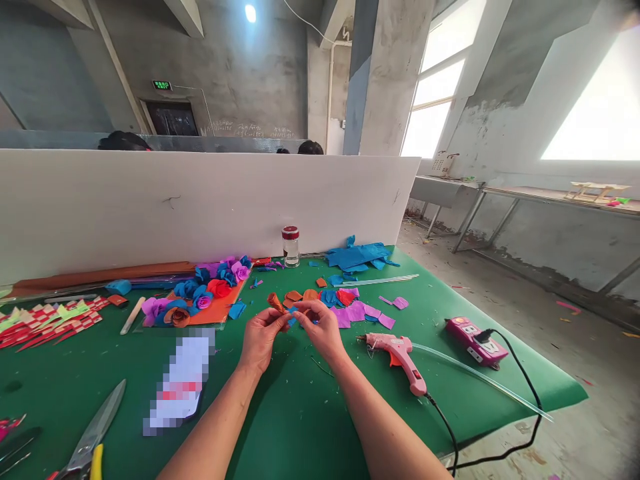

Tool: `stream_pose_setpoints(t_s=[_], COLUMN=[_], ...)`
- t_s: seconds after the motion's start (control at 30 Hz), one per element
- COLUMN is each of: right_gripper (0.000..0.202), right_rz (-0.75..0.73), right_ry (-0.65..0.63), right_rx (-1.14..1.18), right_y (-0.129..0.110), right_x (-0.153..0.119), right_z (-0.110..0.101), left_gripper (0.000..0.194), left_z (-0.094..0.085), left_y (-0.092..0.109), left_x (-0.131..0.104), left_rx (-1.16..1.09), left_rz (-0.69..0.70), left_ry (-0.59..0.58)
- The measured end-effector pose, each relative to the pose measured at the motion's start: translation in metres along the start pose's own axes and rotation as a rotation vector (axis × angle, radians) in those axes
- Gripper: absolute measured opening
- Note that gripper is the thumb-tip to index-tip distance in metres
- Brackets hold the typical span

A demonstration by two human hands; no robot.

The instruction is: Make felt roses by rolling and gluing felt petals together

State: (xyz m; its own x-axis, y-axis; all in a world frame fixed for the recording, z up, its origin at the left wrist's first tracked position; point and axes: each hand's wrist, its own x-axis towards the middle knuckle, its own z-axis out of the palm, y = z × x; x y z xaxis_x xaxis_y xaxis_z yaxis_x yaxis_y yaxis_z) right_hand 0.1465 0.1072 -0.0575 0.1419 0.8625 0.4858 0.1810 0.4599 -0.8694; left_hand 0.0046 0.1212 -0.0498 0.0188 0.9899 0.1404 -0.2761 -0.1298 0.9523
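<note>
Green table [300, 420] carries seemingly finished flowers [219, 288] at left; left hand [259, 341] and right hand [323, 328] together pinch blue paper [292, 314]; purple pieces [356, 312] seem unused.

A long white partition board [250, 193] stands upright. Behind it are a rough grey concrete wall [260, 80], a dark rectangular door [173, 119] beneath a lit green exit sign [161, 85], and a broad grey pillar [393, 87]. High above it glows a white lamp [251, 13]. Right of it are bright tall windows [440, 81], long metal-legged tables [540, 195] and a scrap-littered grey floor [440, 257].
</note>
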Motion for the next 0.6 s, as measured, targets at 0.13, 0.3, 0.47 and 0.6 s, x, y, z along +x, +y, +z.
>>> stream_pose_setpoints(t_s=[0.13, 0.3, 0.47, 0.6], right_gripper=[0.016, 0.005, 0.005, 0.007], right_rz=[-0.021, -0.034, -0.069, -0.138], right_ry=[-0.023, 0.029, 0.045, 0.061], right_rx=[-0.03, -0.073, -0.131, -0.249], right_y=[-0.009, -0.016, -0.013, -0.01], right_x=[-0.003, -0.007, -0.009, -0.01], right_z=[0.005, 0.007, 0.008, 0.008], left_gripper=[0.025, 0.026, 0.024, 0.02], left_z=[0.003, 0.004, 0.003, 0.004], left_y=[-0.002, -0.001, -0.003, -0.003], left_x=[-0.002, -0.003, -0.001, -0.002], left_rx=[0.015, 0.085, 0.088, 0.074], left_rz=[0.012, 0.049, 0.048, 0.049], left_ry=[-0.036, -0.033, -0.024, -0.011])
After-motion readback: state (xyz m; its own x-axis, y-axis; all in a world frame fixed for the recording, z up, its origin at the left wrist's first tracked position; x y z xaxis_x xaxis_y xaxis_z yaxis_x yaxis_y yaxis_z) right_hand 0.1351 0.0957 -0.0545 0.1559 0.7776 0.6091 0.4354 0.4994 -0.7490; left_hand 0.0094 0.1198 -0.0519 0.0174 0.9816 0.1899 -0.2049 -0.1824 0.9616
